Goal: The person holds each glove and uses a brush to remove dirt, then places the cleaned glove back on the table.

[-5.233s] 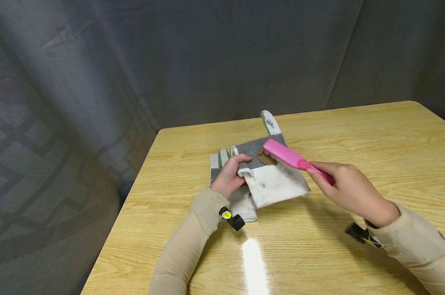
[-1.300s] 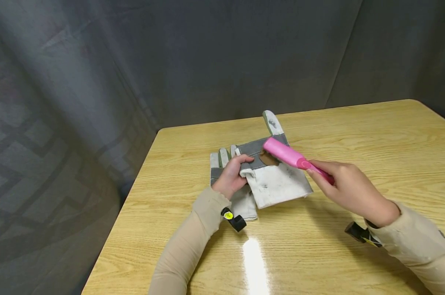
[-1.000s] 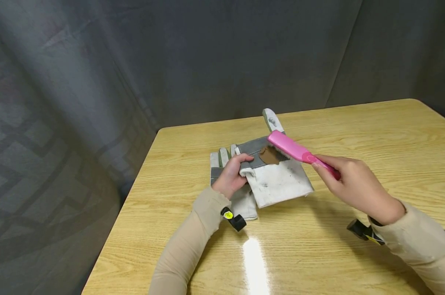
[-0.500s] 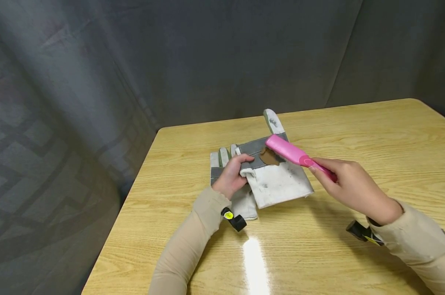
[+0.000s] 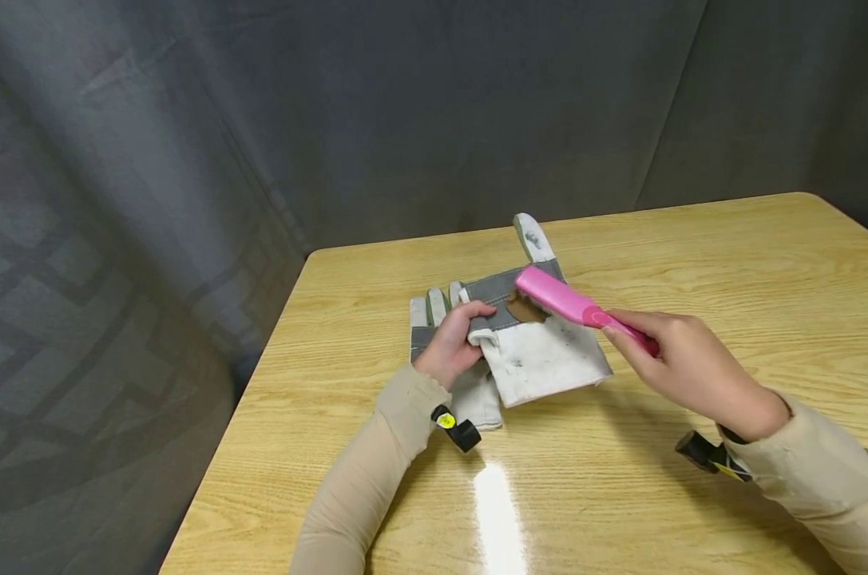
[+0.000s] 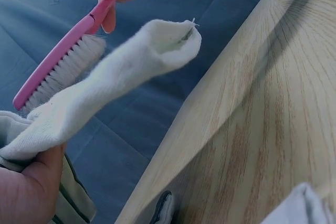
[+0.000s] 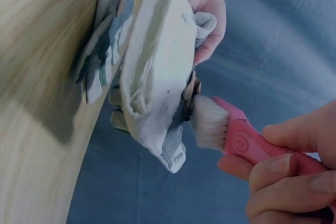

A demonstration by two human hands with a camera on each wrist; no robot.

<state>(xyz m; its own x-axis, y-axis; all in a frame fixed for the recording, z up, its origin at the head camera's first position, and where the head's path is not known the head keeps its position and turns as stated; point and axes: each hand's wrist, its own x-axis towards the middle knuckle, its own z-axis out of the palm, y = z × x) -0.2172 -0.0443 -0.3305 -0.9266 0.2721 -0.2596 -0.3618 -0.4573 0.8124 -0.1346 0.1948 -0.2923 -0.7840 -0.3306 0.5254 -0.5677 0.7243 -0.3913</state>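
Note:
My left hand (image 5: 451, 339) grips a white and grey work glove (image 5: 548, 359) by its side, thumb on top, holding it raised off the table. Dark smudges mark its cuff and thumb, and a brown patch (image 5: 525, 310) shows on the grey band. In my right hand (image 5: 681, 363) is the handle of a pink brush (image 5: 559, 295). Its white bristles (image 7: 209, 124) meet the glove at the brown patch in the right wrist view. From the left wrist view, the glove's cuff (image 6: 173, 45) gapes, and the brush (image 6: 58, 59) lies along the upper side of the glove.
A second work glove (image 5: 477, 399) lies on the wooden table (image 5: 333, 319) beneath the held one, partly covered by it and my left hand. Grey curtains (image 5: 441, 120) hang behind and to the left of the table. Each wrist wears a black camera (image 5: 465, 435).
The brush moves in short strokes over the glove's brown patch: up and right about a second ago, now back down and left. My left hand keeps its grip, the glove nearly still.

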